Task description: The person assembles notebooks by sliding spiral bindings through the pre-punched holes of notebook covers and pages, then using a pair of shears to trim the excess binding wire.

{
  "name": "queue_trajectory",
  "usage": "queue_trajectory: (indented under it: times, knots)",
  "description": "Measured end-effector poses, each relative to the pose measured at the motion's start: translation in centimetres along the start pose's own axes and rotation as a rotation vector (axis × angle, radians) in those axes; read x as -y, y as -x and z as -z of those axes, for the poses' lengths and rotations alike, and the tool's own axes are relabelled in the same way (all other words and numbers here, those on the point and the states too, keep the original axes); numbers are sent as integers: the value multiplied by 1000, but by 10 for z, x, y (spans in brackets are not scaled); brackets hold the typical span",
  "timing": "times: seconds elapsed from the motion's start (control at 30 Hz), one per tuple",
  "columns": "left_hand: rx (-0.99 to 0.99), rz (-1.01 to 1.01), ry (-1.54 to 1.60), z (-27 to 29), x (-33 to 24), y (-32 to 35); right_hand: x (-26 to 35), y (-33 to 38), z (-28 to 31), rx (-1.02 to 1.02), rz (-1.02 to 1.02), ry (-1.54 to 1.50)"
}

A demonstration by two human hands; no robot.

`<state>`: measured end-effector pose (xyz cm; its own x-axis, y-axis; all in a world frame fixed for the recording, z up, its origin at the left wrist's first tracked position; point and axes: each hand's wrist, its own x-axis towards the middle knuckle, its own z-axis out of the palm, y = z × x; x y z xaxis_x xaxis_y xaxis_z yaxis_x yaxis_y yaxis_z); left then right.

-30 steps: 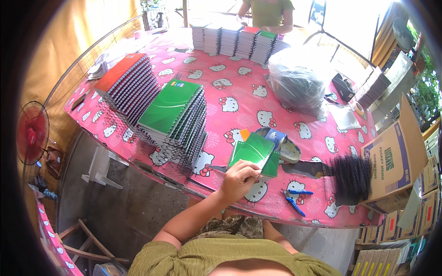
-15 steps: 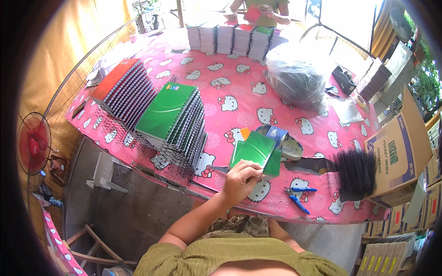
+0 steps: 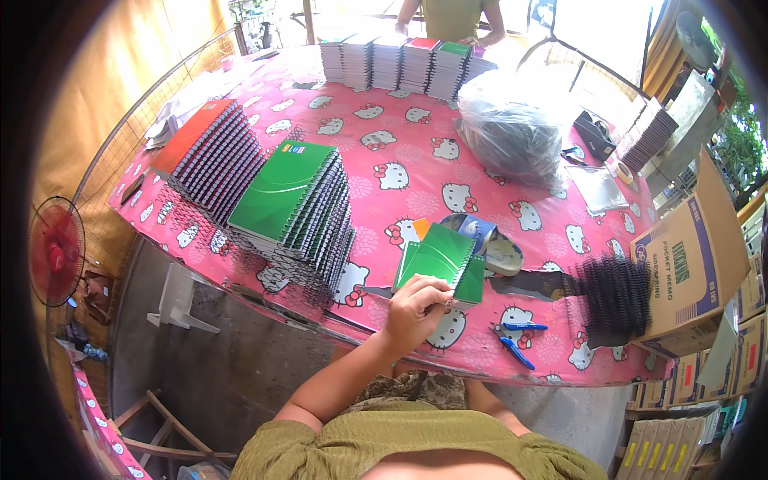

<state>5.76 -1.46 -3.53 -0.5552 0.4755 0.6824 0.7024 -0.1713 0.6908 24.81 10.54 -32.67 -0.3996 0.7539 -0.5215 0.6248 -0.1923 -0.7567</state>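
We rest our left hand [image 3: 414, 308] on the near edge of a small green spiral notebook [image 3: 438, 258], fingers [image 3: 436, 293] curled and pinching its lower corner; the notebook lies flat on the pink patterned counter [image 3: 400, 144], near its front edge. Our right hand is out of view. At nine o'clock from the notebook leans a tall stack of green notebooks [image 3: 296, 208], with a red-topped stack [image 3: 210, 156] beyond it. At three o'clock lie black spiral coils [image 3: 614, 294]; at five o'clock, blue pliers [image 3: 512, 340].
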Motion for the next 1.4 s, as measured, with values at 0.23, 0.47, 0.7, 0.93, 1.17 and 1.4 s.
queue_trajectory:
  times: [0.23, 0.47, 0.7, 0.93, 1.17, 1.4]
  knots:
    - [14, -21, 1, -1, 0, -2, -10, 8, 8, -25, -3, 7]
    - [-61, 54, 68, 0, -4, -2, 65, 99, 83, 388, 410, 1063]
    - [-126, 61, 42, 1, -14, -9, 245, 175, 165, -138, 1082, 575]
    - [-110, -48, 61, 0, -8, -16, 221, 132, 157, -139, 982, 691]
    - [-134, -79, 118, 5, -19, -18, 292, 170, 110, -130, 1308, 326]
    - [-129, -171, 104, 13, -29, -22, 293, 165, 109, 576, 663, -212]
